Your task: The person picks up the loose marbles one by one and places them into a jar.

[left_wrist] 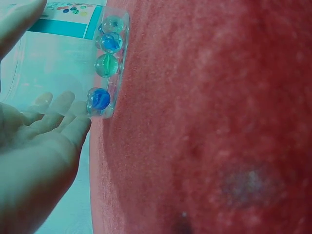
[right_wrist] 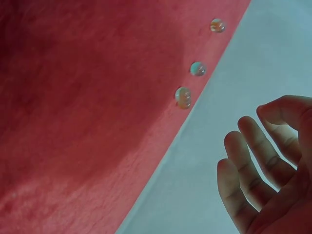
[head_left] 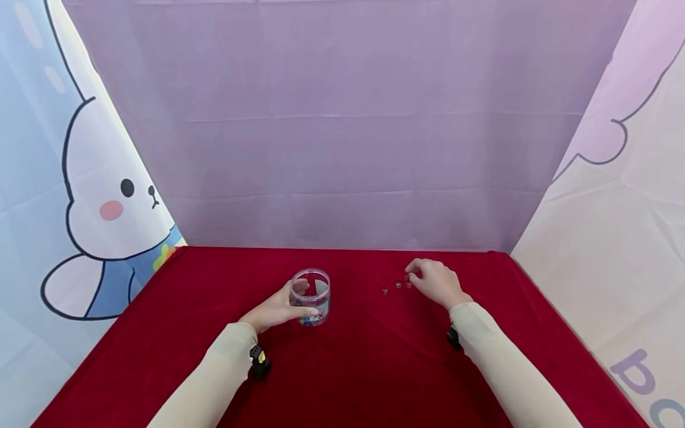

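My left hand [head_left: 275,308] grips a clear, open-topped plastic jar [head_left: 311,300], thumb on the near side and fingers round the back. Inside, along its base, lie several glass marbles; a blue marble [left_wrist: 100,98] and a green marble [left_wrist: 107,65] show in the left wrist view. Over to the right, my right hand [head_left: 436,282] hovers by several loose marbles on the cloth, its fingers loosely bent and nothing visible between them. One loose marble [head_left: 385,291] lies farthest left. The right wrist view shows an orange-tinted marble [right_wrist: 217,25] and a greenish marble [right_wrist: 198,68].
Red cloth [head_left: 364,368] covers the table. A plain lilac curtain [head_left: 342,125] rises behind its far edge. Printed sheets flank both sides, the left one with a cartoon rabbit [head_left: 107,196]. A printed label [left_wrist: 68,19] wraps part of the jar.
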The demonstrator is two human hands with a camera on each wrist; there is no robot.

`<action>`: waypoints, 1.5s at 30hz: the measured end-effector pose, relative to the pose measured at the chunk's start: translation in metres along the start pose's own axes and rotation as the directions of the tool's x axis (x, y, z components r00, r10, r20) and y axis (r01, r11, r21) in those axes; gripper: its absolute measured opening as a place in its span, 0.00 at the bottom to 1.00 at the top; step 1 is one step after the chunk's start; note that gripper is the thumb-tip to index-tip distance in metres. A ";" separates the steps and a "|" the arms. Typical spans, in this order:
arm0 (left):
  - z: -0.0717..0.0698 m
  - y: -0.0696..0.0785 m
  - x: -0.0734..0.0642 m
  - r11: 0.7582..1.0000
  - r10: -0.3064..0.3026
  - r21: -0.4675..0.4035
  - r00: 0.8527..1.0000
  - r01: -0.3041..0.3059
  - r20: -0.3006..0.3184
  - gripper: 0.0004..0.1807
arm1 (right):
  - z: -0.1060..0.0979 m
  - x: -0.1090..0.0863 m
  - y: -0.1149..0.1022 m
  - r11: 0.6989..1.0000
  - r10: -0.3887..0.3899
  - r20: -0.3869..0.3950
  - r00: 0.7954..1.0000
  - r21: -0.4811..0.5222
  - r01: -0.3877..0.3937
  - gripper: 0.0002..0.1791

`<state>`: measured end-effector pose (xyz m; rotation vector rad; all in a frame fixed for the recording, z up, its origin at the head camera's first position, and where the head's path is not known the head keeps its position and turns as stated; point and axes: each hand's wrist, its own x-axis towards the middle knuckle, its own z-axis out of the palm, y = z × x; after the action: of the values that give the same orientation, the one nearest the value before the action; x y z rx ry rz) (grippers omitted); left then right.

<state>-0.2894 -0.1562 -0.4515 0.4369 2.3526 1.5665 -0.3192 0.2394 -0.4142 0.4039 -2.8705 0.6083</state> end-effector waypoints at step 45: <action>0.000 0.000 -0.004 1.000 -0.017 0.003 1.000 0.017 -0.002 0.51 | 0.033 0.017 0.023 0.990 0.133 0.130 0.982 -0.062 -0.126 0.10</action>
<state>-0.2862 -0.1576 -0.4508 0.4149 2.3543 1.5568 -0.3455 0.2415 -0.4489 0.2604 -3.0533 0.5435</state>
